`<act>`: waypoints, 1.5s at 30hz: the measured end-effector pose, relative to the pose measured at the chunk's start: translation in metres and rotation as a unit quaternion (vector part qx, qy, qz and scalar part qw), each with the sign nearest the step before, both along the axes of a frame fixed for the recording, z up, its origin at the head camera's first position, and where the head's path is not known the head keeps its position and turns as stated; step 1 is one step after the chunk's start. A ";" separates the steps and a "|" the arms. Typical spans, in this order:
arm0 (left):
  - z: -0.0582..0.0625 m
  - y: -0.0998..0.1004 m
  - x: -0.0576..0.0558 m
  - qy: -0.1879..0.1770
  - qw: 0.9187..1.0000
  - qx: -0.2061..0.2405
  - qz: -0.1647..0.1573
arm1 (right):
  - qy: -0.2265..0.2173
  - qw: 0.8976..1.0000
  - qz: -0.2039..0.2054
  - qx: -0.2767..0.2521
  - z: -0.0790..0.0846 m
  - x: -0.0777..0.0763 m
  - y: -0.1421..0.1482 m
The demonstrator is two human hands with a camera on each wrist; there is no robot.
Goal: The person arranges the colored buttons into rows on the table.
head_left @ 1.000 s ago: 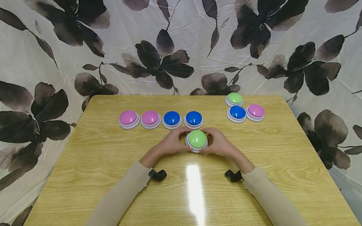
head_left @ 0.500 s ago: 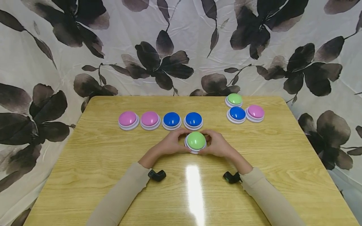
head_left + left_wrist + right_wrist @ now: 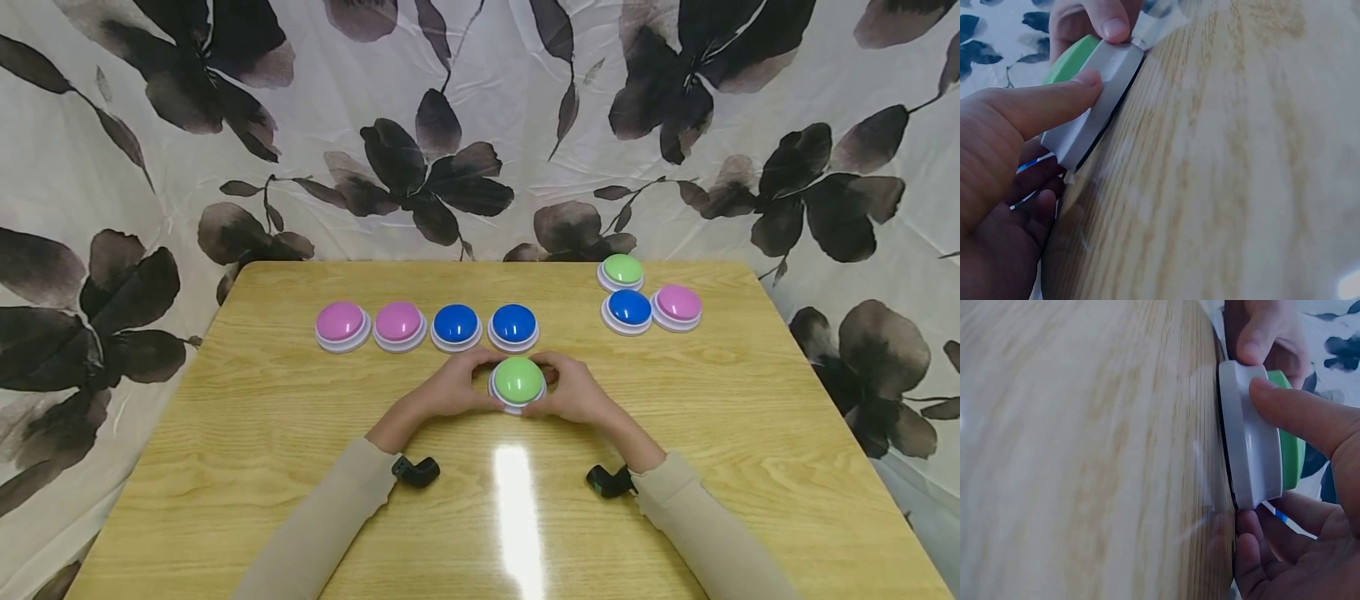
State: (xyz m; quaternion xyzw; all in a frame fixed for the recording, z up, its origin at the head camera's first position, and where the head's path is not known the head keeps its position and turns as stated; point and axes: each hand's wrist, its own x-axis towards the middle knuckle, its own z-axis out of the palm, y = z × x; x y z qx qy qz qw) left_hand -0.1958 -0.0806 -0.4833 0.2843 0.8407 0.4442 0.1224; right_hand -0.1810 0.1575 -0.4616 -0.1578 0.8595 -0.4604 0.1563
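Note:
A green push button (image 3: 518, 382) with a white round base sits between my two hands at the middle of the table. My left hand (image 3: 459, 385) grips its left side, thumb on the near edge of the base and fingers round the far side. From the right, my right hand (image 3: 572, 388) holds it the same way. In the right wrist view the white base (image 3: 1249, 437) stands low, right at the wood surface. Just beyond the hands is a blue push button (image 3: 513, 323), the right end of a row.
Left of it in the row are another blue button (image 3: 456, 323) and two pink buttons (image 3: 339, 322) (image 3: 398, 322). At the back right, a green button (image 3: 622, 269), a blue button (image 3: 629, 308) and a pink button (image 3: 678, 303) cluster together. Floral cloth (image 3: 525, 167) hangs behind the wooden table (image 3: 300, 433).
The green button in my hands has shifted slightly to the left, my right hand moving with it. The head view has tilted a little. The other buttons stay put.

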 end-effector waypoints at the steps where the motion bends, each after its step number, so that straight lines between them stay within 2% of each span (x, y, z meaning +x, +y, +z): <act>1: 0.000 0.000 0.000 0.000 1.000 0.000 -0.001 | -0.002 1.000 -0.002 -0.001 0.000 0.000 0.000; 12: -0.002 -0.003 0.000 -0.003 1.000 -0.001 -0.002 | -0.010 1.000 -0.007 -0.006 -0.003 0.001 -0.002; 21: -0.006 -0.001 0.000 -0.006 1.000 -0.012 -0.003 | -0.007 1.000 0.013 -0.010 -0.004 0.003 0.000; 27: -0.003 -0.001 -0.001 -0.008 1.000 -0.002 0.004 | 0.014 1.000 0.019 -0.002 -0.002 0.002 -0.001; 37: -0.005 -0.002 -0.002 -0.006 1.000 -0.010 0.001 | 0.037 0.999 0.037 0.002 -0.001 0.003 0.000; 42: -0.004 -0.003 -0.001 -0.009 1.000 -0.004 0.002 | 0.003 0.998 0.064 -0.004 0.000 -0.001 0.009; 45: -0.005 -0.004 0.002 -0.015 1.000 -0.007 0.003 | -0.019 0.998 0.066 -0.002 0.002 -0.002 0.019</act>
